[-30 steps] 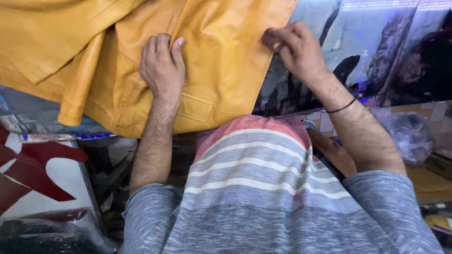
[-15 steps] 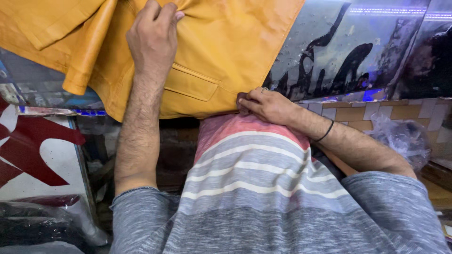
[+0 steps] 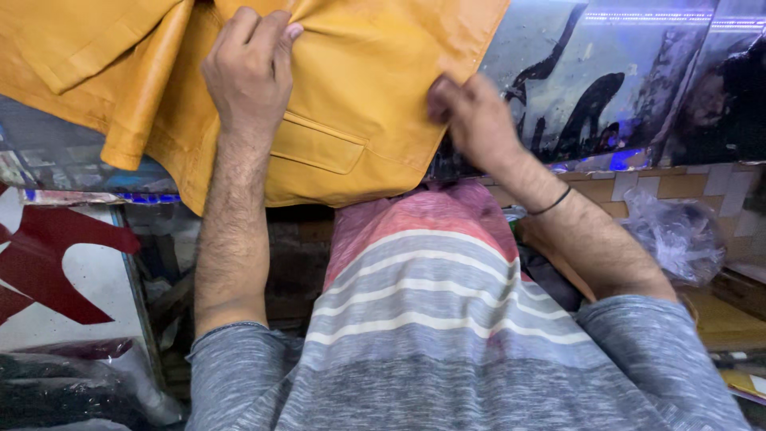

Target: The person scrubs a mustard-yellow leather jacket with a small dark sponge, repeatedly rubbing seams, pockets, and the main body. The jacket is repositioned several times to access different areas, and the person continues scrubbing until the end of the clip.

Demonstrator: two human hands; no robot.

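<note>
The mustard leather jacket (image 3: 351, 104) lay spread on the glossy counter (image 3: 630, 88), its hem overhanging the near edge at 6 o'clock. The left hand (image 3: 249, 68) pinched a fold of leather at 11 o'clock; the right hand (image 3: 471, 116) gripped the front edge at 1 o'clock. An uneven pull might slide the jacket off the counter.

We see even, fairly bright indoor light; blue glare streaks the glossy tabletop (image 3: 606, 72), and the right hand (image 3: 471, 116) looks motion-blurred.
</note>
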